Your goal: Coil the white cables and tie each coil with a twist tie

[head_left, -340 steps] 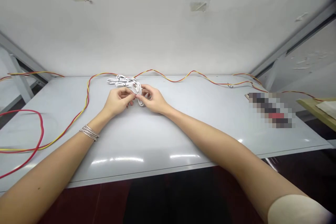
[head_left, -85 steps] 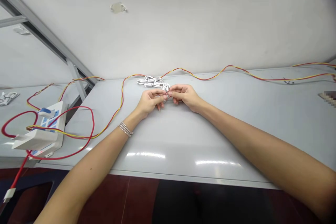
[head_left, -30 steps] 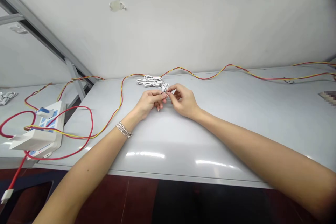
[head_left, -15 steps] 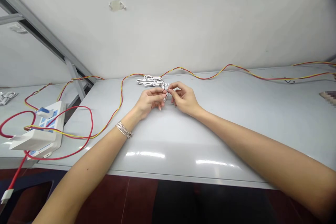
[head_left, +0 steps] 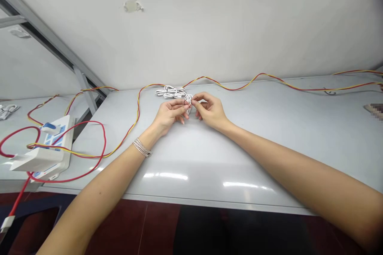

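My left hand (head_left: 172,115) and my right hand (head_left: 210,110) meet over the table, fingertips pinched close together. Between them a thin dark twist tie (head_left: 186,102) curves beside a small coil of white cable (head_left: 188,98), partly hidden behind the fingers. Both hands appear to pinch the tie, one at each side. Just behind, coiled white cables (head_left: 171,92) bound with black ties lie on the table. A silver chain bracelet (head_left: 141,147) circles my left wrist.
A white power strip (head_left: 66,137) with plugs and a looped red cable (head_left: 104,135) stands at the left. A twisted red-and-yellow wire (head_left: 221,84) runs along the wall. The grey table's front edge (head_left: 209,204) lies below my forearms. Another white cable bundle (head_left: 7,110) rests far left.
The fingers of my left hand have shifted very slightly around the dark tie. My right hand stays almost in place.
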`<state>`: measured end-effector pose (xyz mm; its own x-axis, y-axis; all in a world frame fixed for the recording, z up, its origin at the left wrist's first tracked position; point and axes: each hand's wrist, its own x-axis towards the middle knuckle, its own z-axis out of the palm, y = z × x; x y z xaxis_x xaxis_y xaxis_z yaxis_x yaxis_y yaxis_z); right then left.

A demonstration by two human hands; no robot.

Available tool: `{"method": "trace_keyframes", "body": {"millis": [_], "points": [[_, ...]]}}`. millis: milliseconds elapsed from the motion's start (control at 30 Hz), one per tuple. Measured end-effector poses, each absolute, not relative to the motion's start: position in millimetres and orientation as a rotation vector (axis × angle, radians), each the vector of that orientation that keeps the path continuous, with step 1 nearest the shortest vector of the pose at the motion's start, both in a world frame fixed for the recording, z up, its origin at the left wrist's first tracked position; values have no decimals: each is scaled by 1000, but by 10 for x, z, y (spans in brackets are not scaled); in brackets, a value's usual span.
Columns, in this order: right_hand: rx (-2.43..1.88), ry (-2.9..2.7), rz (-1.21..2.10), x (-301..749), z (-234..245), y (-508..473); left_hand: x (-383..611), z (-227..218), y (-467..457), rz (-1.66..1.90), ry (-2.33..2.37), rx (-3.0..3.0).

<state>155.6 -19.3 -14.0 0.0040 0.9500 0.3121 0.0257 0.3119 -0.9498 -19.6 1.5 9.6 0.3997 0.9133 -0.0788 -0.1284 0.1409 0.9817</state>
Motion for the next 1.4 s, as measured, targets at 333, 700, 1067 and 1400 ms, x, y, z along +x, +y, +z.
{"method": "trace_keyframes", "body": {"millis": [333, 700, 1067, 1400], "points": [[-1011, -1334, 1210, 1594, -85, -170, -204, 79, 13, 883, 895, 1232], [-970, -1254, 1269, 1605, -82, -153, -214, 146, -2, 883, 883, 1182], [-923, -1268, 1504, 1693, -4, -142, -232, 153, 7, 790, 842, 1150], [-890, -1279, 1556, 1721, -14, -123, -215, 158, 3, 794, 844, 1158]]}}
